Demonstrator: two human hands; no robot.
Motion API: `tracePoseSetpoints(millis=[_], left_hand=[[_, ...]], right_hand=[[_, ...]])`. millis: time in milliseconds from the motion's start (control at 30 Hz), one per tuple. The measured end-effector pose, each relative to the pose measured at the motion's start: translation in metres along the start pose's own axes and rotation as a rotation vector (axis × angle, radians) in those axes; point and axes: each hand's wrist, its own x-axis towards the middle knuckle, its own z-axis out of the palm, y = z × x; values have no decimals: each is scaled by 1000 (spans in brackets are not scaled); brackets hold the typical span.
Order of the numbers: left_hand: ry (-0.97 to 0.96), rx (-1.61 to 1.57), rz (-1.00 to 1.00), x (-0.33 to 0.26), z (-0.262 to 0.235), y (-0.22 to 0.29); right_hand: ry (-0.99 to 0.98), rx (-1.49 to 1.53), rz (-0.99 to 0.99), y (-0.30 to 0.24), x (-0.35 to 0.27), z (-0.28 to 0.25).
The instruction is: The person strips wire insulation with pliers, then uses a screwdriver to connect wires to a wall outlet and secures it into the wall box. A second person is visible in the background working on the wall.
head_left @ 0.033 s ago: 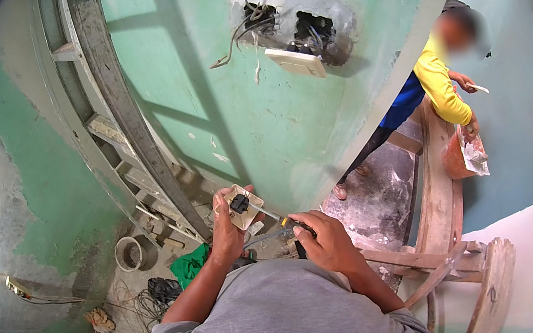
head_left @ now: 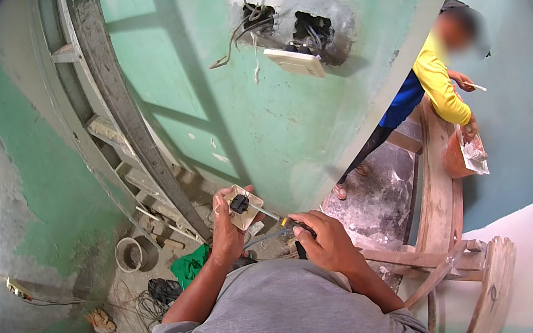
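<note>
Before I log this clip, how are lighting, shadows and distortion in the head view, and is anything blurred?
Head view: hard sunlight throws ladder-like shadows on the green wall; a blown-out patch glares at the left edge; fisheye bends the wall corner and wooden frame and leaves a black rim; the co-worker's face is blurred, while both hands and the switch plate stay sharp.

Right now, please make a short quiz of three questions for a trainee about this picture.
1. True or false: the left hand holds a beige switch plate.
2. What does the right hand hold? A) screwdriver B) hammer C) paint brush
3. Fill in: loose wires hang from holes in the ____ wall.

Key: 1 true. 2 A, its tip at the plate's black centre. 3 green.
</note>
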Motion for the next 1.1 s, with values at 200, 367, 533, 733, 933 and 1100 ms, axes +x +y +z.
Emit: tracePoseSetpoints(millis=[200,367,533,733,933,1100], left_hand=[[-62,-4,-29,6,-4,-1],[-94,20,-19,12,-3,12],[-106,41,13,20,-19,32],[-78,2,38,31,-43,49],[-86,-71,91,29,-53,82],[-101,-75,79,33,-69,87]], right_hand=[[35,-25,27,-4,-5,5],[37,-56,83,-19,2,10],[79,-99,18,-33,18,28],[23,-85,90,-56,38,45],[68,-121,-21,-78,55,64],[108,-275,-82,-77,59,77]])
